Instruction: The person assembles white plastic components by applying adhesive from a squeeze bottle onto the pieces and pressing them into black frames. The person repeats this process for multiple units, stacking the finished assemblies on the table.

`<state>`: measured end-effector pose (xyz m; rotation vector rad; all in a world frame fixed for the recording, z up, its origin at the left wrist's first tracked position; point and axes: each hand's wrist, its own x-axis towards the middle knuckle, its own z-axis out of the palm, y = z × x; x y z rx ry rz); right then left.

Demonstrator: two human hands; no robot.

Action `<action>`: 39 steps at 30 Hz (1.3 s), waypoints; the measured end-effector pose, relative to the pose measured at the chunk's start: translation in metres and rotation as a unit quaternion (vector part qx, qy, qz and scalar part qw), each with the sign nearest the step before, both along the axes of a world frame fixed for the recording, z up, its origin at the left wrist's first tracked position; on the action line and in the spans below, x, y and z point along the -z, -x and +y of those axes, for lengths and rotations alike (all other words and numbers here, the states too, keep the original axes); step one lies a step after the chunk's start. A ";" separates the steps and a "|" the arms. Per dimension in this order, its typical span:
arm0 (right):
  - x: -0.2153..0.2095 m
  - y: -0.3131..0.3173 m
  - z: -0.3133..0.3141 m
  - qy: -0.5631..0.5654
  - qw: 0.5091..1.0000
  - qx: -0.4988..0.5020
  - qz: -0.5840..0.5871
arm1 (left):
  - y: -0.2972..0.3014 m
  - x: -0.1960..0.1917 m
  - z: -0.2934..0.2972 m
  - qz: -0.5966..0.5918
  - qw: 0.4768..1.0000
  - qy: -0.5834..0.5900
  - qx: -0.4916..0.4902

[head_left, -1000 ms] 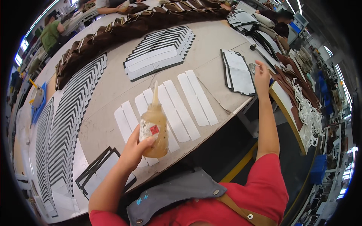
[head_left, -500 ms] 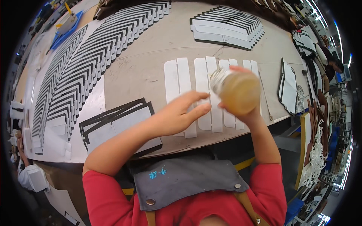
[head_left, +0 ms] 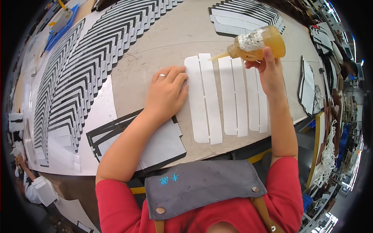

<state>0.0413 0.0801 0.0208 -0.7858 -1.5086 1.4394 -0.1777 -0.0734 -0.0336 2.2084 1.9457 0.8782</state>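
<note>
My right hand [head_left: 268,68] grips a squeeze bottle [head_left: 274,42] of amber liquid, likely glue, with a smeared white label. The bottle lies tilted almost level, its thin nozzle [head_left: 219,56] pointing left. The tip is at the upper end of the nearest white slotted panel [head_left: 200,99]; I cannot tell whether it touches. My left hand [head_left: 168,89], with a ring on one finger, rests flat, its fingertips by that panel's upper left edge. Two more white panels, a middle one [head_left: 234,99] and a right one [head_left: 256,105], lie alongside, the last partly behind my right arm.
Long overlapping rows of black-edged white pieces [head_left: 91,58] cover the table's left side. A similar fan [head_left: 244,19] lies at the back. Black-bordered panels [head_left: 163,143] are under my left forearm. A blue tray [head_left: 62,31] stands far left, and another panel [head_left: 307,85] lies right.
The bottle has tipped from showing its base to lying nearly level, nozzle leftward, and moved up and right. My left hand has pulled back left and settled beside the panel. The view has shifted slightly.
</note>
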 end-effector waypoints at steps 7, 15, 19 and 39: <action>0.008 0.026 0.017 -0.066 0.996 -0.017 -0.056 | -0.001 0.000 -0.002 0.000 1.000 0.004 0.000; 0.022 0.042 0.034 -0.032 0.997 0.031 -0.062 | -0.002 0.001 -0.001 0.012 1.000 0.019 -0.003; 0.024 0.044 0.037 -0.026 0.997 0.038 -0.066 | -0.002 0.000 -0.001 0.015 1.000 0.021 -0.004; 0.021 0.020 -0.021 0.030 0.996 0.015 -0.078 | -0.002 0.003 0.000 0.021 1.000 0.022 -0.001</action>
